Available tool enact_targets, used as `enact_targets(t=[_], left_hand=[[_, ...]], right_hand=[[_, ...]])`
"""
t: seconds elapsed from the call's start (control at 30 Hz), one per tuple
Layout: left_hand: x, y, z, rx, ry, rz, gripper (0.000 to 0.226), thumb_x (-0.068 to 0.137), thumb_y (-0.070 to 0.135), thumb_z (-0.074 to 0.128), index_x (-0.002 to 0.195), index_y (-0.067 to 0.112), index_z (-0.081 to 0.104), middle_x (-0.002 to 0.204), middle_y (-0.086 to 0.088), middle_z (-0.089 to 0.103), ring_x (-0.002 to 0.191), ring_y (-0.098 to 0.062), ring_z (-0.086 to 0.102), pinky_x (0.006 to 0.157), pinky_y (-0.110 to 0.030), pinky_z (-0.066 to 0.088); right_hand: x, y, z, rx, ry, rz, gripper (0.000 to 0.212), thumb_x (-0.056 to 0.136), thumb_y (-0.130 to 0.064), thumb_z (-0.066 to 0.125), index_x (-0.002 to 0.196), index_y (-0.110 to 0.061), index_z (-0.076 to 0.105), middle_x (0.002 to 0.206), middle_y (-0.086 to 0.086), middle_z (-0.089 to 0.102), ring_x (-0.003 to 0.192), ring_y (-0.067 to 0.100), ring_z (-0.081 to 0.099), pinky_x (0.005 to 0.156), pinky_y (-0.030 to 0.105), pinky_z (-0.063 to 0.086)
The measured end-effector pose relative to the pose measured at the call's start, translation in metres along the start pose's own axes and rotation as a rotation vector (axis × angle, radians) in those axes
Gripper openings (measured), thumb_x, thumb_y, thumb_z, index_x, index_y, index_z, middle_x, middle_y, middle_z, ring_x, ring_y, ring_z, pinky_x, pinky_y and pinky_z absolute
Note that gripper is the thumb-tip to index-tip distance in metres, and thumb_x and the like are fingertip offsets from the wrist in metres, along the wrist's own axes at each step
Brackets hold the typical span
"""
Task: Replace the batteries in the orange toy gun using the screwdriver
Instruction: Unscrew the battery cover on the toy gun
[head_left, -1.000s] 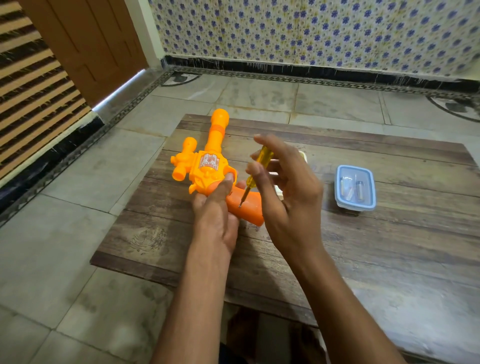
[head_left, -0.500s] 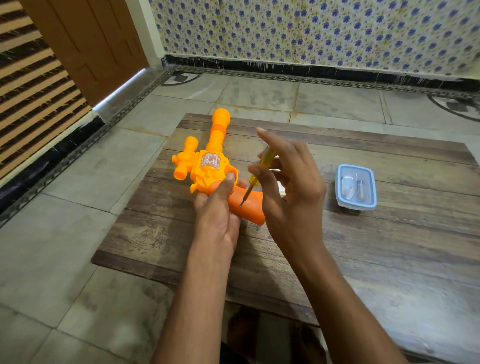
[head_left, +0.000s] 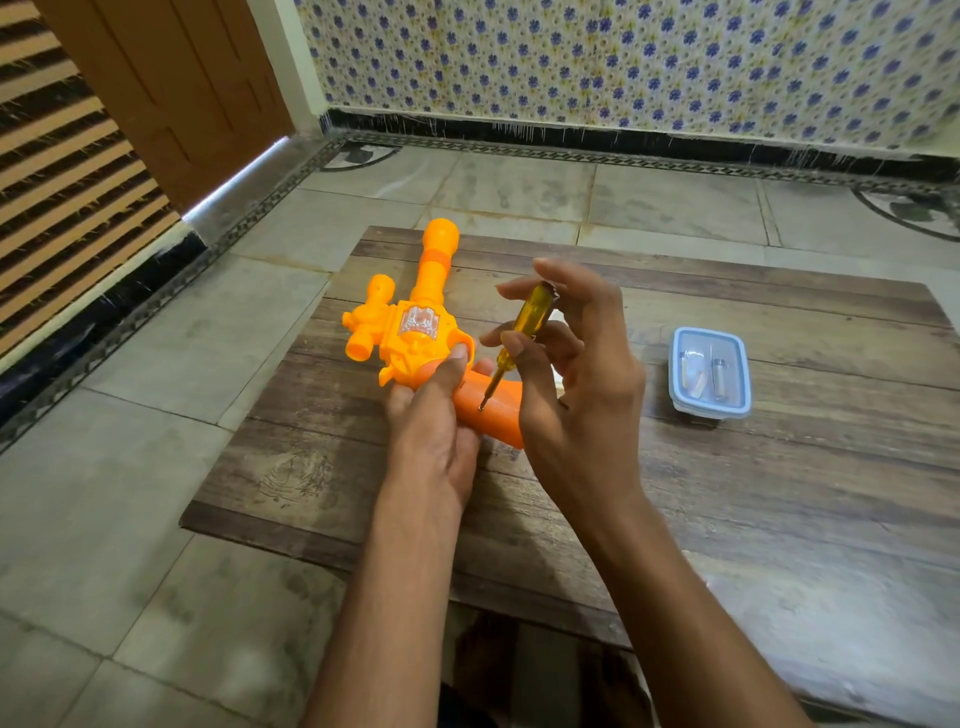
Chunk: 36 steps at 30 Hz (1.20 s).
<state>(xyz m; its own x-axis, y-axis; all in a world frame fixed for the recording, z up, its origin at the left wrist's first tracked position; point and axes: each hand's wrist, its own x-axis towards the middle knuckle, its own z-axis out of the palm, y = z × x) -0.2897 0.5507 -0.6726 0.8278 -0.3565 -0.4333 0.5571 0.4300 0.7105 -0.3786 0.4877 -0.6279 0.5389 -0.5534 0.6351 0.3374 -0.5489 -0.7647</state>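
From the head camera we look down on a low wooden table (head_left: 727, 519) that stands on a tiled floor. The orange toy gun (head_left: 415, 338) lies flat on the table, in its left part. Its long axis runs from the handle, which is close to us and a little to the right, up to the barrel, which points away from us toward the wall.

Our left hand (head_left: 436, 421) holds the gun at the place where body and handle meet, the fingers curled round it and the thumb lying on top. Our right hand (head_left: 576, 384) pinches the screwdriver (head_left: 519, 338) by its yellow handle, between thumb and fingertips. The tool is tilted: the handle is up and to the right, the metal tip is down and to the left. The tip touches the upper face of the gun handle, just beside the left thumb. We judge that a screw of the battery cover sits there, but it is too small for us to see.

So the gun handle lies between both hands, and the right hand is the nearer one to the screw point. The coming turn depends on the tip staying seated there.

To the right, well apart from the hands, stands a small clear box (head_left: 710, 371) with a blue rim; inside are some small cylinders, perhaps batteries.
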Motion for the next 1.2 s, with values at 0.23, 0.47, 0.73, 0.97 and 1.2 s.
enact_targets(t=[0.23, 0.47, 0.73, 0.97, 1.2], left_hand=[[-0.0013, 0.0021, -0.001, -0.011, -0.011, 0.004, 0.051, 0.094, 0.005, 0.069, 0.143, 0.015, 0.054, 0.123, -0.016, 0.073, 0.108, -0.033, 0.074, 0.081, -0.059, 0.06], [-0.0035, 0.0005, 0.0006, -0.013, -0.031, 0.033, 0.054, 0.093, 0.004, 0.069, 0.144, 0.016, 0.054, 0.125, -0.018, 0.072, 0.111, -0.036, 0.072, 0.091, -0.067, 0.055], [-0.0068, 0.003, 0.0016, 0.009, -0.004, 0.023, 0.049, 0.096, 0.001, 0.064, 0.142, 0.013, 0.055, 0.119, -0.016, 0.074, 0.091, -0.026, 0.078, 0.07, -0.051, 0.064], [-0.0036, 0.0028, 0.0014, 0.02, -0.022, 0.014, 0.044, 0.097, 0.001, 0.062, 0.141, 0.008, 0.055, 0.119, -0.022, 0.073, 0.112, -0.042, 0.071, 0.092, -0.068, 0.054], [-0.0056, 0.0029, 0.0038, -0.008, -0.008, 0.021, 0.049, 0.096, 0.0, 0.063, 0.142, 0.011, 0.054, 0.126, -0.02, 0.071, 0.111, -0.038, 0.071, 0.09, -0.064, 0.056]], right_hand=[[0.0008, 0.0021, -0.0012, -0.13, -0.009, -0.04, 0.039, 0.091, 0.004, 0.071, 0.129, -0.002, 0.062, 0.116, 0.01, 0.062, 0.096, 0.024, 0.067, 0.079, 0.035, 0.058], [0.0008, 0.0037, -0.0016, -0.185, -0.026, -0.081, 0.049, 0.092, 0.003, 0.067, 0.139, -0.004, 0.059, 0.103, 0.008, 0.065, 0.091, 0.017, 0.063, 0.078, 0.034, 0.056], [0.0014, 0.002, -0.0017, -0.142, -0.051, -0.008, 0.053, 0.091, -0.001, 0.073, 0.141, -0.01, 0.058, 0.105, -0.009, 0.061, 0.086, 0.014, 0.064, 0.078, 0.023, 0.056], [0.0, 0.0022, -0.0007, 0.001, -0.085, 0.115, 0.05, 0.096, -0.003, 0.059, 0.143, -0.013, 0.046, 0.104, -0.002, 0.067, 0.088, 0.02, 0.072, 0.079, 0.043, 0.059], [0.0012, 0.0064, -0.0022, -0.114, -0.065, 0.041, 0.057, 0.088, 0.003, 0.072, 0.139, -0.016, 0.054, 0.101, -0.022, 0.053, 0.086, 0.013, 0.065, 0.073, 0.018, 0.053]])
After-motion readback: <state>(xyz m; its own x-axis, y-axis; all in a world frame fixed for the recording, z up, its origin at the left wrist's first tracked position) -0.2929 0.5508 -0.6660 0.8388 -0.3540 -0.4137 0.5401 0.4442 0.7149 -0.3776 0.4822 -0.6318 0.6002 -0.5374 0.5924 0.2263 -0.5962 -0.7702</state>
